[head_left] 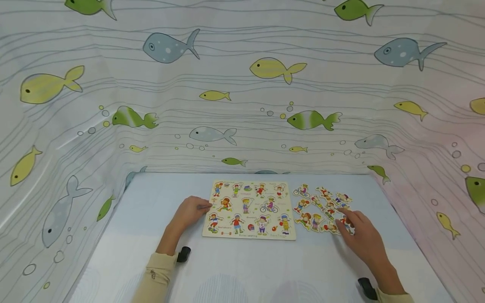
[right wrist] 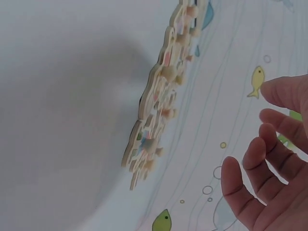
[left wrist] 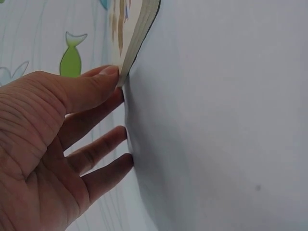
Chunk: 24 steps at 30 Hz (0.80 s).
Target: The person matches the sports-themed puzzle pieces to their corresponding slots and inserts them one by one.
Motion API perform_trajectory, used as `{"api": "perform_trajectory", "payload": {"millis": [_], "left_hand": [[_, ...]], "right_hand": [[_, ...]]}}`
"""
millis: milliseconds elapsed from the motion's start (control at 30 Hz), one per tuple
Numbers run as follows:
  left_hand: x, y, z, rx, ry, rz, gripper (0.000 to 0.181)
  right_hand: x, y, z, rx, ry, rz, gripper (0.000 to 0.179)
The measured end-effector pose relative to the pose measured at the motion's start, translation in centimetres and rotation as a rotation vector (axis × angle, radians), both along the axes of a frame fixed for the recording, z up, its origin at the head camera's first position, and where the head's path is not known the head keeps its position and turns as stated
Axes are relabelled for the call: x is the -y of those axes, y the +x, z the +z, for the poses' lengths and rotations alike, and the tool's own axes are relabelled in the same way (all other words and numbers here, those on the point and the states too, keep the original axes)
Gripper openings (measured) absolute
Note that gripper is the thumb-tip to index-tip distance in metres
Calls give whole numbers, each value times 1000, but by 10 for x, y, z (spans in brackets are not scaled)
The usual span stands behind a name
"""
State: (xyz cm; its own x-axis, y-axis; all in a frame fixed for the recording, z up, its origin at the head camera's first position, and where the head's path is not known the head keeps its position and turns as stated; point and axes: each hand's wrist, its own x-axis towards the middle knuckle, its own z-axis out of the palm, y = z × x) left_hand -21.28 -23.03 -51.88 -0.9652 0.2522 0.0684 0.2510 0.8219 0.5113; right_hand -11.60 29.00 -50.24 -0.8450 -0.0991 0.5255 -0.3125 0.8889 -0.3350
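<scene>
A wooden puzzle board (head_left: pixel 238 210) with printed sports figures lies flat on the table. At its left edge is my left hand (head_left: pixel 192 210), the thumb (left wrist: pixel 108 74) and index finger pinching the rim. The other fingers reach down to the tabletop. Right of the board, loose figure-shaped puzzle pieces (head_left: pixel 317 202) lie in a cluster; small wooden knobs stand on them in the right wrist view. Over the cluster's right side hovers my right hand (head_left: pixel 361 235), its fingers (right wrist: pixel 233 178) loosely bent and apart, with nothing between them.
The pale table (head_left: pixel 242 269) reaches back to a wall covering (head_left: pixel 235 113) printed with fish, which also rises on both sides. Dark wrist devices sit at the left sleeve (head_left: pixel 161 269) and the right sleeve (head_left: pixel 395 297).
</scene>
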Motion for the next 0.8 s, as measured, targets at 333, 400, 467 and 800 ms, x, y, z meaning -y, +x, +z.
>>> {"api": "perform_trajectory", "payload": {"millis": [333,400,467,800], "left_hand": [[-1,-2,2,14,0,8,16],[-2,-2,2,17,0,9,16],[-3,-2,3,20,-1,13,16],[-3,-3,2,18,-10,15,15]], "right_hand": [[8,-13,5,28,-29,6,44],[9,-16,4,39,-37,10,41],[10,-18,2,47,-49,18,39],[14,-29,0,62,-65,31,27]]}}
